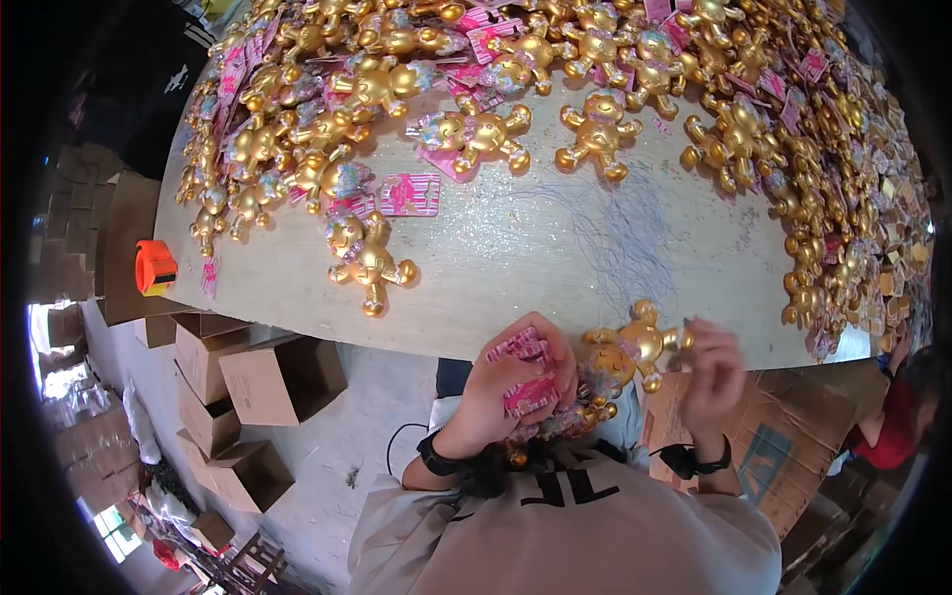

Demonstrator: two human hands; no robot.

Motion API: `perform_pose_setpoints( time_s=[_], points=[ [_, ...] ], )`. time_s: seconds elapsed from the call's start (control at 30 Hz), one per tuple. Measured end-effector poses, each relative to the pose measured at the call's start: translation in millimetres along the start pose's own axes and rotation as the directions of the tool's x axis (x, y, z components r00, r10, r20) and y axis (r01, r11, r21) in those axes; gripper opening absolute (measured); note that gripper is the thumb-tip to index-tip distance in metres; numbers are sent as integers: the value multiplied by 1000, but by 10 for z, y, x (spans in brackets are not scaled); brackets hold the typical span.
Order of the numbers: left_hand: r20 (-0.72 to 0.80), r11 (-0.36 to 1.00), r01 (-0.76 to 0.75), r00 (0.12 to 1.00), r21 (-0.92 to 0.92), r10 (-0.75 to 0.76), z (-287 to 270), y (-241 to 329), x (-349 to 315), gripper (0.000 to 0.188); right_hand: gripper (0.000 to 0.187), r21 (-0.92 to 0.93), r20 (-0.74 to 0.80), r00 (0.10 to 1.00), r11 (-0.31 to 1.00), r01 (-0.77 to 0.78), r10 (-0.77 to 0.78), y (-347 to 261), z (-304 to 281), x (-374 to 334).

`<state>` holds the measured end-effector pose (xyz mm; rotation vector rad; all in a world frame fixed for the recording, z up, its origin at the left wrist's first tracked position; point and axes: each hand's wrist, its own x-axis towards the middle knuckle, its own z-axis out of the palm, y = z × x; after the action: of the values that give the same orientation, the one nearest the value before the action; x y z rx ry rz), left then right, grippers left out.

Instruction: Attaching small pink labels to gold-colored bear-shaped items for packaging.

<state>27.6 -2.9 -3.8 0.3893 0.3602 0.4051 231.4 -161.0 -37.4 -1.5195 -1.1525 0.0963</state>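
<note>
My left hand (496, 392) is closed around pink-and-white striped cards (528, 372) at the table's near edge. Just right of it, a gold doll (635, 347) with a smiling face lies tilted at the edge, its head toward my left hand. Close to that doll's limbs is my right hand (716, 372), its fingers blurred by motion, so any grip cannot be made out. More gold dolls (585, 415) with glittery trim show below, against my shirt. On the table, a gold doll (369, 263) lies to the left, with a striped card (409, 194) behind it.
Heaps of gold dolls (734, 139) cover the table's far and right sides. Thin threads (630, 233) and glitter lie scattered on the tabletop (476, 268). An orange tape roll (156, 268) sits at the left corner. Open cardboard boxes (283, 382) stand on the floor; another person's red sleeve (892, 436) is at right.
</note>
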Motion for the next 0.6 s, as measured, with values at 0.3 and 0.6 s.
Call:
perform_pose_setpoints(
  time_s=[0.3, 0.6],
  points=[
    [-45, 973, 2, 999, 232, 8, 96, -19, -32, 22, 13, 55, -414, 839, 910, 410, -352, -586, -54, 840],
    [111, 907, -75, 993, 415, 31, 178, -14, -151, 5, 19, 116, 564, 763, 946, 304, -314, -671, 458, 844]
  ],
)
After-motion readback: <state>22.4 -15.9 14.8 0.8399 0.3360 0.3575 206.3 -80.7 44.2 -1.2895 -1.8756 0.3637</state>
